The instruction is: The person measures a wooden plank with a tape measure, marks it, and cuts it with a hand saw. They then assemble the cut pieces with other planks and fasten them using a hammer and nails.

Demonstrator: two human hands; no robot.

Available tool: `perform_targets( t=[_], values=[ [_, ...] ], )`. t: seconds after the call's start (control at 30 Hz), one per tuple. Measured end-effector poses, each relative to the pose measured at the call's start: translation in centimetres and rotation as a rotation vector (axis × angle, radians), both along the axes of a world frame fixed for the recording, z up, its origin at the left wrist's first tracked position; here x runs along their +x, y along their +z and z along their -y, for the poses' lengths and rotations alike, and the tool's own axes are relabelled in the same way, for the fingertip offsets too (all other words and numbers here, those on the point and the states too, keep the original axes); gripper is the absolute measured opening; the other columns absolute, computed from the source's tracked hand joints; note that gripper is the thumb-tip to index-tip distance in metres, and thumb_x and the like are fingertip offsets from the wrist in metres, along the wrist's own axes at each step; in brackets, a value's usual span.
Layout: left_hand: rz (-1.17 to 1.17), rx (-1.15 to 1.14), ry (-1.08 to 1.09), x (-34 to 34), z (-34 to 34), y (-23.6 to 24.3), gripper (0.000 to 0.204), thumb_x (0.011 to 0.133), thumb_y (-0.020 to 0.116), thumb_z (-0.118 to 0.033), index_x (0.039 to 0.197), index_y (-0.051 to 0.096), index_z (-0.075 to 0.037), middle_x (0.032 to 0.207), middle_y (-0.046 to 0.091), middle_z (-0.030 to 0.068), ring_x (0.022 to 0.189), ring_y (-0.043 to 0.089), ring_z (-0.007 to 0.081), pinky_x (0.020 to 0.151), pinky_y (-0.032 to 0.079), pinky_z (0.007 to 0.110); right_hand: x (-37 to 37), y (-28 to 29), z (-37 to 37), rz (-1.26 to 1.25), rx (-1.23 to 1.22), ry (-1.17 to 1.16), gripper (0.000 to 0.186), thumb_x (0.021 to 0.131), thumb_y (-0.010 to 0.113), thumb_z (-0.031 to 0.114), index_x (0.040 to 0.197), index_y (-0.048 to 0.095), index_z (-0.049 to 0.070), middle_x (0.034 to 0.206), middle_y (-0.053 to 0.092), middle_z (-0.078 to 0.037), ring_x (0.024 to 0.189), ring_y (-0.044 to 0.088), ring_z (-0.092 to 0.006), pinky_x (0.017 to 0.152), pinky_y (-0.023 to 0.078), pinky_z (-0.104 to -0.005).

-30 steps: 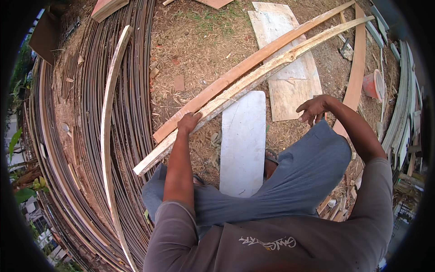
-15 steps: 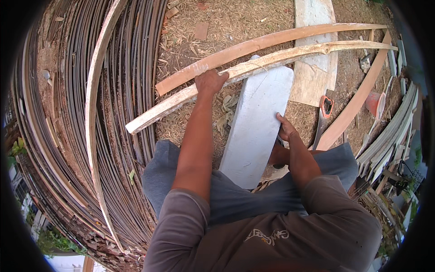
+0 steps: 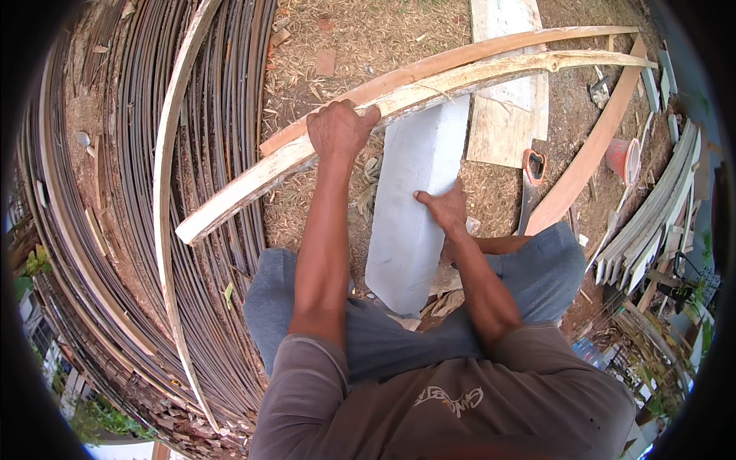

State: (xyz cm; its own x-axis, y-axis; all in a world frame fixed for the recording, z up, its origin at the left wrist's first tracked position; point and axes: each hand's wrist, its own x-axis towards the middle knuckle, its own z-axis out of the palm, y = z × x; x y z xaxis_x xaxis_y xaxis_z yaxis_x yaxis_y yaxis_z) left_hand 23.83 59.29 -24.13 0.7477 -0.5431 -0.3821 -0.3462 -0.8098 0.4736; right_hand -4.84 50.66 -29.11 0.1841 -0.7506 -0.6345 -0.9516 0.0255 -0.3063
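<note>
My left hand [image 3: 337, 136] is wrapped around a long pale wooden beam [image 3: 238, 201] with rough bark-like edges. The beam slants across in front of me and passes over the far end of a light grey block [image 3: 400, 230], which looks like concrete. With thumb and fingers apart across its right edge, my right hand [image 3: 446, 207] grips the block between my knees. Two of the block's long faces show, so it stands tilted on its side. Just beyond the beam lies a smoother brown plank [image 3: 437, 63], partly hidden by the beam and my left hand.
Long dark rods [image 3: 222, 115] cover the left ground, crossed by a thin wooden strip [image 3: 161, 169]. On the right are a handsaw [image 3: 530, 188], a reddish plank [image 3: 586, 149], a red bucket [image 3: 625, 161] and stacked grey strips [image 3: 652, 218]. A pale board [image 3: 502, 130] lies ahead.
The block has rolled, so a second long face now shows. My right hand has shifted onto its upper edge. My left hand has moved left with the beam, whose near end reaches farther left.
</note>
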Motion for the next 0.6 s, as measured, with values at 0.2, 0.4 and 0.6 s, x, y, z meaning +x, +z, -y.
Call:
perform_targets(
  t=[0.2, 0.4, 0.6],
  values=[
    [0.136, -0.051, 0.045, -1.2, 0.2, 3.6, 0.058, 0.080, 0.065, -0.056, 0.101, 0.078, -0.003, 0.088, 0.073, 0.0212, 0.087, 0.068, 0.0365, 0.091, 0.042, 0.048, 3.1, 2.6, -2.1, -0.253, -0.204, 0.054, 0.124, 0.065, 0.086, 0.057, 0.155, 0.023, -0.001, 0.131, 0.051, -0.031, 0.123, 0.053, -0.0461, 0.105, 0.042, -0.0538],
    [0.349, -0.140, 0.030, -4.1, -0.7, 0.0, 0.052, 0.079, 0.074, -0.046, 0.106, 0.074, -0.002, 0.101, 0.071, 0.0141, 0.100, 0.064, 0.0294, 0.095, 0.040, 0.044, 4.6, 0.7, -8.5, -0.060, -0.308, 0.239, 0.131, 0.063, 0.087, 0.064, 0.154, 0.019, -0.002, 0.125, 0.047, -0.024, 0.119, 0.047, -0.0426, 0.103, 0.040, -0.0533],
    [0.609, -0.336, 0.037, -7.6, -2.6, -2.2, 0.056, 0.074, 0.078, -0.041, 0.116, 0.067, -0.005, 0.108, 0.067, 0.0094, 0.100, 0.060, 0.0265, 0.093, 0.041, 0.043, 3.7, -1.1, -9.1, 0.266, -0.354, 0.188, 0.108, 0.080, 0.082, 0.048, 0.156, 0.021, -0.001, 0.132, 0.043, -0.028, 0.122, 0.045, -0.0449, 0.105, 0.039, -0.0515]
  ],
)
